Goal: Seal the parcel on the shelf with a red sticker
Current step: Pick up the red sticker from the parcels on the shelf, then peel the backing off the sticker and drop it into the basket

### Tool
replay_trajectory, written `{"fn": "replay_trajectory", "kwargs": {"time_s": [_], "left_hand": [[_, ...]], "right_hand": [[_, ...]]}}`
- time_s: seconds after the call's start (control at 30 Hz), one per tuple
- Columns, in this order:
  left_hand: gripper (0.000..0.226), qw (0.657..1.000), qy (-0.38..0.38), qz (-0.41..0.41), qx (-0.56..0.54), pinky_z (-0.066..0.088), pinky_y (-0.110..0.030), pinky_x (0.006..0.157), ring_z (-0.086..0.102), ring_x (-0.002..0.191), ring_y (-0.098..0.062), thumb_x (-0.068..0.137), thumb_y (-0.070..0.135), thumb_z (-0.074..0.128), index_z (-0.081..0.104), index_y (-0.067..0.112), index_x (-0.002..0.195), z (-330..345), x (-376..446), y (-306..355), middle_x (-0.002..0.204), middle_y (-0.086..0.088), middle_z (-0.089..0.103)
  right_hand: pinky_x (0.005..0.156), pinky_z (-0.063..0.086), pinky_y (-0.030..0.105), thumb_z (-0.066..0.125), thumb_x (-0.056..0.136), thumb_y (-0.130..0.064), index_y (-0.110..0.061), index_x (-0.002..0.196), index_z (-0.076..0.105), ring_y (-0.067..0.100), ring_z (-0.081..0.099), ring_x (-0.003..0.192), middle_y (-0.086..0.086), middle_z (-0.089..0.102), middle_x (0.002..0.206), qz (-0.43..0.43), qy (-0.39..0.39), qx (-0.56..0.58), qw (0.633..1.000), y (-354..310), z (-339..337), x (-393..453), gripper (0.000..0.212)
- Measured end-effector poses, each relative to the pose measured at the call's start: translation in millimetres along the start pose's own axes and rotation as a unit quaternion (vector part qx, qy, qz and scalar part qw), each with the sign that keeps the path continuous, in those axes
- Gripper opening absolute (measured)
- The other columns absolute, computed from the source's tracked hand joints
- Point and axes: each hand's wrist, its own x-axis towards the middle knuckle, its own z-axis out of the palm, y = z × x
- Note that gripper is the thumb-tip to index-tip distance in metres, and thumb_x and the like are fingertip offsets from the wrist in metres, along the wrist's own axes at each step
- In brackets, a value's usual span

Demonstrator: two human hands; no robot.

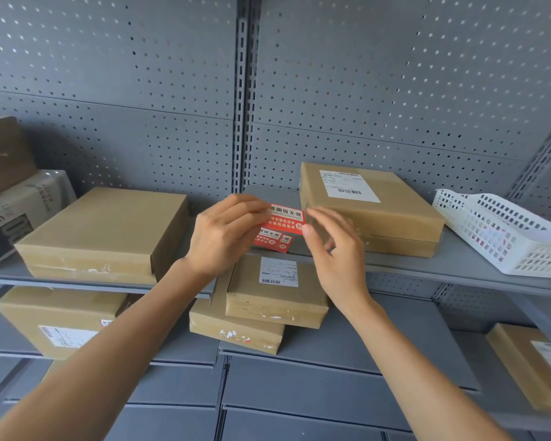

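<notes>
My left hand [226, 232] pinches a strip of red stickers [280, 227] with white and black print, held in the air in front of the grey shelf [427, 265]. My right hand [334, 246] hovers just right of the strip with fingers spread, its thumb tip touching the sticker's right edge. Right behind it lies a brown parcel [369, 208] with a white barcode label, resting on the shelf. A second plain brown parcel [102, 233] lies on the shelf to the left.
A white plastic basket [503, 233] holding more red stickers stands at the shelf's right end. Printed boxes [16, 202] are stacked at far left. More brown parcels [274, 300] lie on the lower shelf. Grey perforated panels form the back wall.
</notes>
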Motion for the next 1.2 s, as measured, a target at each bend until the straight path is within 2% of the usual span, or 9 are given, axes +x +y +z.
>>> {"fn": "replay_trajectory", "kwargs": {"time_s": [0.2,0.4,0.5,0.57,0.7,0.8,0.93,1.03,1.2], "left_hand": [[0.006,0.998,0.068,0.005,-0.016,0.061,-0.041,0.080,0.074,0.099,-0.033,0.090,0.002,0.077,0.080,-0.002,0.093,8.7,32.7,13.3,0.107,-0.013,0.079],[0.028,0.998,0.051,-0.003,-0.034,0.057,-0.044,0.091,0.065,0.115,-0.035,0.090,-0.002,0.072,0.075,0.002,0.118,30.2,54.7,23.3,0.130,-0.014,0.070],[0.064,0.978,-0.012,-0.146,-0.145,0.046,-0.037,0.108,0.050,0.134,-0.022,0.082,0.007,0.057,0.054,0.008,0.146,34.4,64.8,38.7,0.152,-0.007,0.054],[0.072,0.931,-0.023,-0.263,-0.250,0.045,-0.026,0.101,0.055,0.129,-0.013,0.081,0.019,0.050,0.046,0.012,0.153,36.5,75.4,47.7,0.147,-0.002,0.060],[0.033,0.817,-0.048,-0.422,-0.391,0.044,-0.004,0.077,0.066,0.090,0.013,0.102,0.030,0.059,0.070,0.013,0.129,45.6,113.4,65.9,0.109,0.011,0.077],[0.017,0.791,-0.036,-0.436,-0.427,0.051,-0.012,0.075,0.072,0.075,0.000,0.098,0.019,0.067,0.080,0.008,0.094,62.0,128.0,74.5,0.082,0.005,0.081],[0.020,0.749,0.002,-0.477,-0.460,0.044,-0.010,0.061,0.067,0.063,-0.002,0.096,0.016,0.070,0.079,0.005,0.081,76.7,140.8,78.9,0.075,-0.002,0.079],[0.020,0.737,0.000,-0.495,-0.460,0.041,-0.022,0.064,0.064,0.067,-0.010,0.095,0.023,0.072,0.080,0.013,0.080,84.3,146.5,79.5,0.083,-0.008,0.081],[0.028,0.727,0.003,-0.519,-0.450,0.041,-0.030,0.069,0.067,0.064,-0.012,0.094,0.024,0.072,0.076,-0.004,0.089,91.3,150.4,82.9,0.080,-0.006,0.080]], "right_hand": [[0.055,0.041,0.025,0.060,0.101,-0.027,-0.018,0.103,0.072,0.011,0.062,0.066,-0.002,0.075,0.085,0.266,-0.060,0.249,0.929,-21.5,-29.2,15.1,0.016],[0.061,0.044,0.027,0.063,0.098,-0.020,-0.014,0.098,0.074,0.013,0.060,0.064,0.000,0.073,0.078,0.281,-0.036,0.293,0.913,-12.6,-55.4,23.4,0.012],[0.061,0.045,0.027,0.063,0.099,-0.020,-0.013,0.102,0.073,0.013,0.059,0.064,-0.001,0.073,0.077,0.267,-0.011,0.282,0.921,-7.0,-74.2,30.5,0.013],[0.060,0.044,0.027,0.062,0.099,-0.018,-0.012,0.102,0.073,0.013,0.059,0.064,-0.001,0.073,0.077,0.256,-0.003,0.273,0.927,-4.1,-86.9,35.9,0.013],[0.064,0.047,0.028,0.061,0.100,-0.019,-0.011,0.101,0.073,0.011,0.062,0.069,-0.003,0.074,0.077,0.227,-0.016,0.217,0.949,2.7,-107.0,46.4,0.014],[0.065,0.047,0.028,0.061,0.099,-0.019,-0.011,0.100,0.073,0.011,0.062,0.072,-0.001,0.075,0.078,0.216,-0.017,0.205,0.955,8.5,-117.4,52.9,0.015],[0.066,0.048,0.029,0.062,0.099,-0.018,-0.012,0.097,0.075,0.011,0.064,0.077,0.002,0.077,0.083,0.198,-0.006,0.196,0.961,14.8,-131.0,58.9,0.014],[0.067,0.049,0.027,0.064,0.097,-0.017,-0.014,0.095,0.075,0.009,0.066,0.081,0.004,0.078,0.085,0.180,-0.007,0.177,0.968,19.3,-138.7,61.8,0.012],[0.068,0.049,0.027,0.063,0.097,-0.015,-0.010,0.095,0.074,0.007,0.066,0.080,0.001,0.077,0.083,0.177,-0.005,0.175,0.968,25.5,-144.2,65.9,0.012]]}}
